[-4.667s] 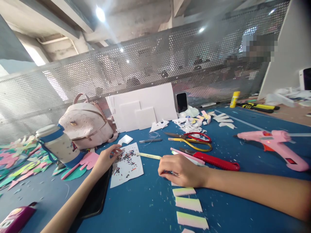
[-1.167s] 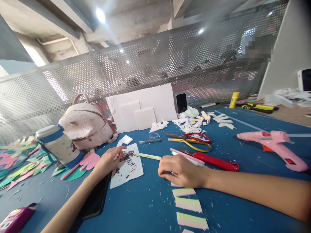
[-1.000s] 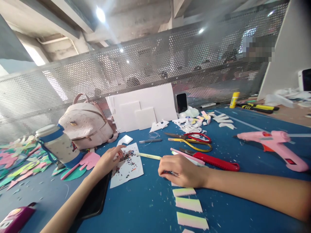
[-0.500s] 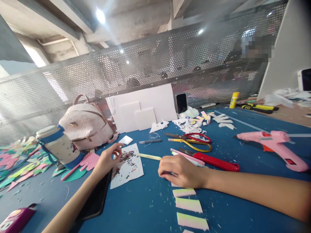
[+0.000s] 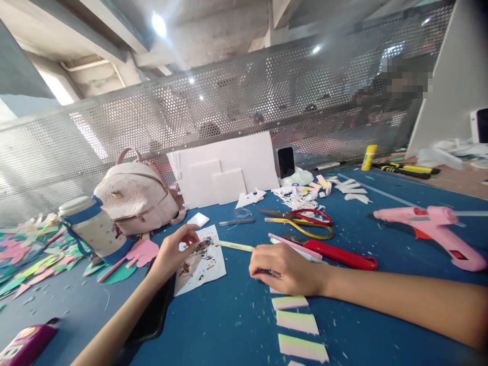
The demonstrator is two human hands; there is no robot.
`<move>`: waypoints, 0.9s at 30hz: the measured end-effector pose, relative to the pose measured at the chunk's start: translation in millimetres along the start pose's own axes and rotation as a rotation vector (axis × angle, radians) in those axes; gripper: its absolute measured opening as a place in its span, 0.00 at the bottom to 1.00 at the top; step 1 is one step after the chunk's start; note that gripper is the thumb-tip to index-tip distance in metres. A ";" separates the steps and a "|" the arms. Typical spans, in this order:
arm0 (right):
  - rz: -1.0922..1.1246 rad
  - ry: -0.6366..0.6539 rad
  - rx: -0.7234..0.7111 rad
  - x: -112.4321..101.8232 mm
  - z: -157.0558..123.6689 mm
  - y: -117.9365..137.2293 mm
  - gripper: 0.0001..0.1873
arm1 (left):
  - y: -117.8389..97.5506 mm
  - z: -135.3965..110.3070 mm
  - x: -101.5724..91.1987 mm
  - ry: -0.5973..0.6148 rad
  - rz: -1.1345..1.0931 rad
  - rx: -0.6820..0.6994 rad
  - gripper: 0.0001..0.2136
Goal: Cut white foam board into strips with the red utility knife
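My left hand hovers over a white sheet of paper strewn with tiny dark and coloured bits. Its thumb and a finger curl toward each other in a pinch; whatever is between the tips is too small to make out. My right hand rests on the blue table with bent fingers, and something small glints by the thumb. A pale yellow pen-like stick lies between the hands, one end at my right knuckles. Below the right hand are several pink-and-yellow strips.
Scissors, a red-handled cutter and a pink glue gun lie to the right. A bottle and a backpack stand left. A dark phone-like slab lies under my left forearm. White boards lean behind.
My left hand has moved slightly right and up over the bits, its fingers reaching farther across the paper. My right hand keeps its place. The whole view has shifted a little.
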State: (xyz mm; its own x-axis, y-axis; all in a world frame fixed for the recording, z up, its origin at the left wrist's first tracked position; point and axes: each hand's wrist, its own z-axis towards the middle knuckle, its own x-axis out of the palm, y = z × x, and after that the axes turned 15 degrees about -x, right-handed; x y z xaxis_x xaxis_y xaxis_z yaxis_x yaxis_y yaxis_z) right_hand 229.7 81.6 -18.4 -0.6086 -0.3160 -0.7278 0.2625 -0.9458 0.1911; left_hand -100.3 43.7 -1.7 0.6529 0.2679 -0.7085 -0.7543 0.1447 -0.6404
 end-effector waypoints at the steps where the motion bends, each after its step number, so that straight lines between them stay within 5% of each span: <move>1: 0.001 -0.004 0.002 -0.4 0.6 0.6 0.05 | -3.5 -1.9 2.5 0.006 -0.011 0.000 0.15; 7: 0.003 -0.109 0.015 -1.4 2.3 3.2 0.06 | -41.8 -23.1 26.6 0.086 -0.223 -0.053 0.14; 15: -0.041 -0.273 -0.041 -1.6 3.1 9.0 0.05 | -93.8 -56.8 64.6 0.191 -0.967 -0.520 0.22; 20: -0.069 -0.303 -0.076 -2.4 4.6 11.5 0.05 | -100.7 -64.6 72.8 0.252 -1.134 -0.702 0.27; 27: -0.115 -0.275 -0.019 -0.9 4.5 10.0 0.05 | -95.8 -66.1 73.7 0.278 -1.136 -0.758 0.28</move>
State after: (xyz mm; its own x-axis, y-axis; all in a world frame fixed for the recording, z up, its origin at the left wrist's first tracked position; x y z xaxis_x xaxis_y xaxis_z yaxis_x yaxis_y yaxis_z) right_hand 229.4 72.1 -12.9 -0.8145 -0.2173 -0.5379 0.1921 -0.9759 0.1034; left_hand 24.6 -13.3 -12.1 0.9351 0.1441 0.3237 0.3540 -0.4166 -0.8373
